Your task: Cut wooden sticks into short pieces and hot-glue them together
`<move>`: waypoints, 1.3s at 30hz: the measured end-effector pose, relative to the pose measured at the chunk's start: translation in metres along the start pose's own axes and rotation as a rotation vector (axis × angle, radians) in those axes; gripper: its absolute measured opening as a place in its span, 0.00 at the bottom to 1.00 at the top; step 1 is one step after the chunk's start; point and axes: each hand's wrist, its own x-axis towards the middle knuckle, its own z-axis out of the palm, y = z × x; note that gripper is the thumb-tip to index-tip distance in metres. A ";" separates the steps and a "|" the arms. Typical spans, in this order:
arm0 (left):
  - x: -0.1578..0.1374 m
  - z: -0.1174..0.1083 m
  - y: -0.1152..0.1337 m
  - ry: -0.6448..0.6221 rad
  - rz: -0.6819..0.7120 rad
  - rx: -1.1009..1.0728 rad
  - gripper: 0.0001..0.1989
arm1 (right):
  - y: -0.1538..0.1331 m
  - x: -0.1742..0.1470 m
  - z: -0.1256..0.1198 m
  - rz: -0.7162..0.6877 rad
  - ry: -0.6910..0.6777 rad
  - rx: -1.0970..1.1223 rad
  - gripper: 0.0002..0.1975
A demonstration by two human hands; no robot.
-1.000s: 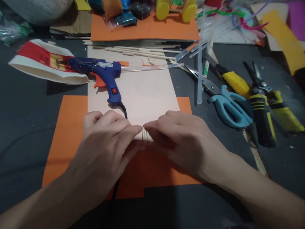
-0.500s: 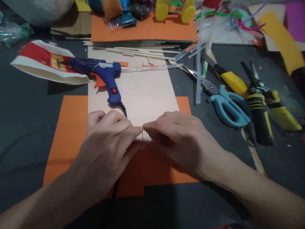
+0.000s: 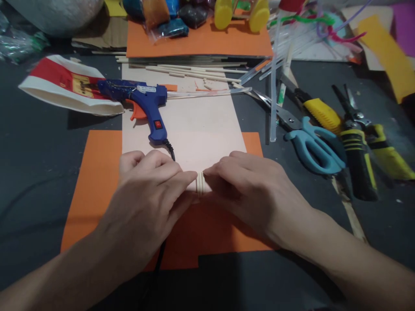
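Several short wooden sticks (image 3: 200, 185) lie side by side, close together, between my two hands near the front edge of a pale sheet (image 3: 204, 129). My left hand (image 3: 147, 185) is closed, its fingertips pressing the sticks from the left. From the right, the bent fingers of my right hand (image 3: 248, 181) pinch against the same sticks. My fingers hide part of the sticks. Beneath the pale sheet and my hands is an orange sheet (image 3: 87, 185). Just beyond my left hand lies a blue glue gun (image 3: 152, 103) with a clear glue stick in its back.
The glue gun's nozzle rests on a red and white paper cup (image 3: 65, 86) lying on its side. Long wooden sticks (image 3: 194, 73) lie at the back. To the right are blue-handled scissors (image 3: 316, 151), a yellow cutter (image 3: 320, 114) and black-and-yellow pliers (image 3: 358, 160).
My right fingertips have drawn slightly away from my left ones, and more of the sticks shows between them. The whole view has shifted a little. Both hands stay at the sticks.
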 end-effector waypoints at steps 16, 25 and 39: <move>-0.001 -0.001 0.002 -0.022 -0.005 -0.012 0.09 | 0.003 0.001 0.001 -0.052 0.012 0.013 0.14; -0.001 0.001 0.001 0.022 0.003 -0.035 0.08 | 0.003 0.002 0.002 -0.057 0.030 0.029 0.14; -0.009 -0.006 -0.005 0.182 0.003 -0.047 0.07 | -0.002 0.000 0.002 -0.067 0.030 0.019 0.07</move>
